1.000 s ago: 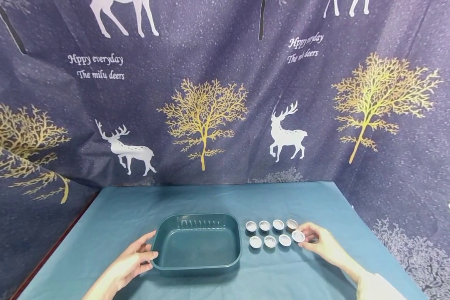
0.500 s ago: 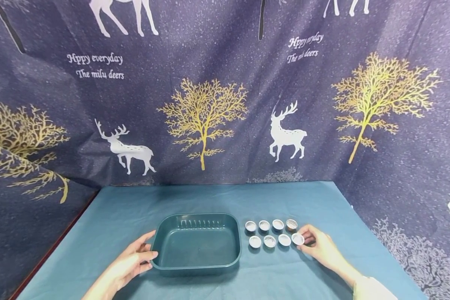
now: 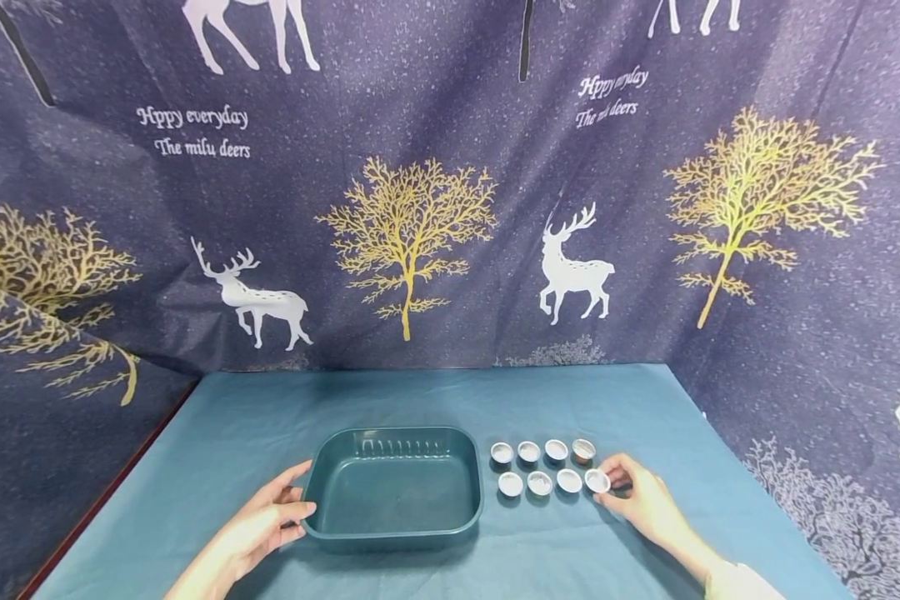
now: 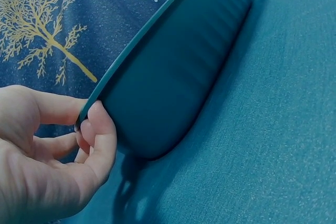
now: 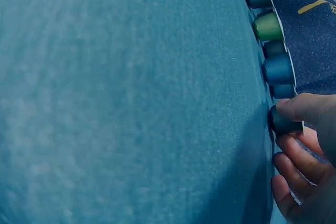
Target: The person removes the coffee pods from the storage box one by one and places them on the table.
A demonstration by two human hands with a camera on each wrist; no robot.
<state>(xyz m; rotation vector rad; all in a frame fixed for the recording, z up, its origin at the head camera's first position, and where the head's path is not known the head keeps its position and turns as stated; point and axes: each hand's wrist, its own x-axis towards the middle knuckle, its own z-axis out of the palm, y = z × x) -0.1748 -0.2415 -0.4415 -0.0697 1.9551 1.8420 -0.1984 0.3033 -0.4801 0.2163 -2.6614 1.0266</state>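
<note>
A dark green rectangular plastic basin (image 3: pixel 393 492) sits on the table. My left hand (image 3: pixel 258 525) grips its left rim; in the left wrist view, thumb and fingers (image 4: pixel 102 135) pinch the edge. To the basin's right stand two rows of coffee capsules, foil lids up. My right hand (image 3: pixel 641 500) holds the rightmost capsule of the front row (image 3: pixel 597 481) between thumb and fingers. In the right wrist view this dark capsule (image 5: pixel 285 121) stands at the cloth, level with its neighbours, a blue capsule (image 5: pixel 279 69) and a green one (image 5: pixel 269 26). An orange-sided capsule (image 3: pixel 583 451) stands just behind it.
A teal cloth (image 3: pixel 570 558) covers the table. Behind and along both sides hangs a dark blue curtain (image 3: pixel 450 100) printed with deer and golden trees. The other capsules stand close together, near the basin's right wall.
My right hand has lowered its capsule slightly toward the front, and it now lines up with the front row. My left hand and the basin have stayed put.
</note>
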